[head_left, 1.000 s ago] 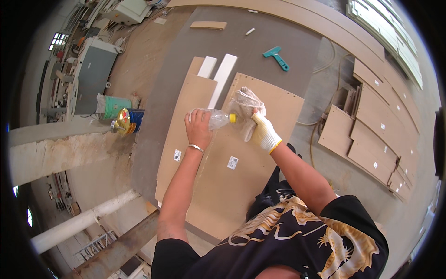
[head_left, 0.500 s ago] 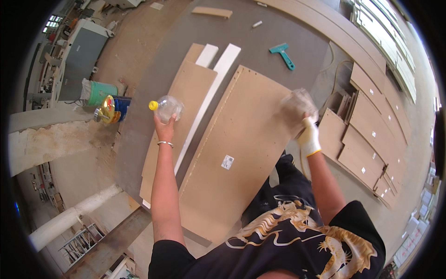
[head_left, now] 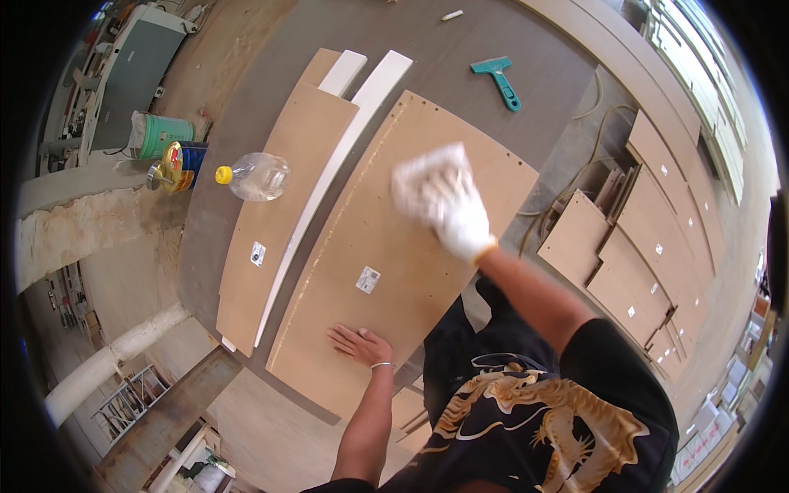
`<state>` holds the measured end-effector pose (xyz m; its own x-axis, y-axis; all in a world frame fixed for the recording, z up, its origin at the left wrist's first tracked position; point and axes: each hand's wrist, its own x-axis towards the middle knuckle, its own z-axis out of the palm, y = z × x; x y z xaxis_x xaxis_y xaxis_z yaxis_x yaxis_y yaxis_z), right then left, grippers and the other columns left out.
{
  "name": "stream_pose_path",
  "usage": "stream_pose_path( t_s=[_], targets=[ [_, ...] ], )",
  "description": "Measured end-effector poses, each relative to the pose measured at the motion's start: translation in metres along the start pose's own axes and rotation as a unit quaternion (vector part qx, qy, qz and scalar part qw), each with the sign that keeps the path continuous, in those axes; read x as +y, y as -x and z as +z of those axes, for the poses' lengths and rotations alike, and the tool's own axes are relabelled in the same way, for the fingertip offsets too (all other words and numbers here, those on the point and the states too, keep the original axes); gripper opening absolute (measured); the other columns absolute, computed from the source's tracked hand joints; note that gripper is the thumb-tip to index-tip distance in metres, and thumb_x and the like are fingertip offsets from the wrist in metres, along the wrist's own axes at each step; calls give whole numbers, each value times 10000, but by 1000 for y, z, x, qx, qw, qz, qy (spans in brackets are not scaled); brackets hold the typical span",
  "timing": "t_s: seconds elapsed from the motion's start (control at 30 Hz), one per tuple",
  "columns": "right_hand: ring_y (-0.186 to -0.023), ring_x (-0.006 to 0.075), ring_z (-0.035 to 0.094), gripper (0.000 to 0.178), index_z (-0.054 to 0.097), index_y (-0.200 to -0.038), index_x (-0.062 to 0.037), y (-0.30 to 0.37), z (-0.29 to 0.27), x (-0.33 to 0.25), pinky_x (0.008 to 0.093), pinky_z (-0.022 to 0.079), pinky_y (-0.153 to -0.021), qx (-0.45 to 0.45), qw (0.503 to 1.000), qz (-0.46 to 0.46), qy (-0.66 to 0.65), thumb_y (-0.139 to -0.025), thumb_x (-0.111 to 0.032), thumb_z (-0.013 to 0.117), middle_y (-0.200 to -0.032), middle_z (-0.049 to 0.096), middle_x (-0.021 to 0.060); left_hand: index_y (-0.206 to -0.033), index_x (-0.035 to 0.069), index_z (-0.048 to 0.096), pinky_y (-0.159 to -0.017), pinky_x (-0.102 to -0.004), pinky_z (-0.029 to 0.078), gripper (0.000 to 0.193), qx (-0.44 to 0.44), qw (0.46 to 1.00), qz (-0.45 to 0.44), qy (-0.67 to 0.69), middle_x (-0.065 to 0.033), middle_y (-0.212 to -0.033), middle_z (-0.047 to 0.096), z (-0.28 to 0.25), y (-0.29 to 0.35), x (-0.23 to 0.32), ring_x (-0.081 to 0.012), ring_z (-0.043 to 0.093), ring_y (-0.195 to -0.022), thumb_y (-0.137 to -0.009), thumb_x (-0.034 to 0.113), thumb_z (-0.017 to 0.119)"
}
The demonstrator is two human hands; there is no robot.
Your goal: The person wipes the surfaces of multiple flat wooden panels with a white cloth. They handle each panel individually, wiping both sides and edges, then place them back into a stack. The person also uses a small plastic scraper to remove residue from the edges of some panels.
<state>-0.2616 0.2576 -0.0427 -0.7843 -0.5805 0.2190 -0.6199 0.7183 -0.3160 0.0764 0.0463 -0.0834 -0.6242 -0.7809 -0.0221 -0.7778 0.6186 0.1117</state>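
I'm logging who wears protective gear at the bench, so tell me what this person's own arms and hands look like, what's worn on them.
The right hand wears a white work glove with an orange band at the cuff. The left hand is bare, with a thin silver bangle round the wrist. Both forearms are uncovered. The short sleeves belong to a black shirt printed with a gold dragon-like pattern.

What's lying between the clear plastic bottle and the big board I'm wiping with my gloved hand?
In the head view, a long white strip lies between the bottle and the big board, running alongside the board's left edge under the gloved right hand.
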Motion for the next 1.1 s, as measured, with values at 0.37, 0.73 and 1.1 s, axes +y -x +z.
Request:
stream_pose_path(
  t_s=[0.37, 0.73, 1.1],
  targets=[
    [-1317, 370, 554, 372, 660, -1266, -69, 73, -72, 2, 539, 420, -1158, -357, 928, -22, -98, -918, -190, 607, -1361, 621, 154, -1656, -6, 214, -1286, -608, 66, 719, -3, 1000, -22, -16, -246, -1743, 148, 0, -9, 13, -421, 84, -1625, -1051, 343, 386],
    [-1501, 435, 386, 542, 569, -1471, -84, 25, -28, 97, 594, 191, -1269, -6, 974, 192, 120, -958, -252, 621, -1590, 477, 220, -1652, -54, 154, -1282, -625, 18, 799, -45, 998, 11, -49, -296, -1738, 53, -10, -3, 12, -476, 24, -1614, -1005, 338, 414],
    [-1577, 366, 295, 577, 522, -1548, -200, -192, 83, 79, 490, 144, -1300, -44, 992, 55, 106, -978, -241, 601, -1657, 417, 176, -1584, -127, 243, -1256, -690, -7, 844, -101, 994, 37, 26, -396, -1683, 94, -9, 12, 7, -569, 22, -1574, -927, 336, 499]
  ],
)
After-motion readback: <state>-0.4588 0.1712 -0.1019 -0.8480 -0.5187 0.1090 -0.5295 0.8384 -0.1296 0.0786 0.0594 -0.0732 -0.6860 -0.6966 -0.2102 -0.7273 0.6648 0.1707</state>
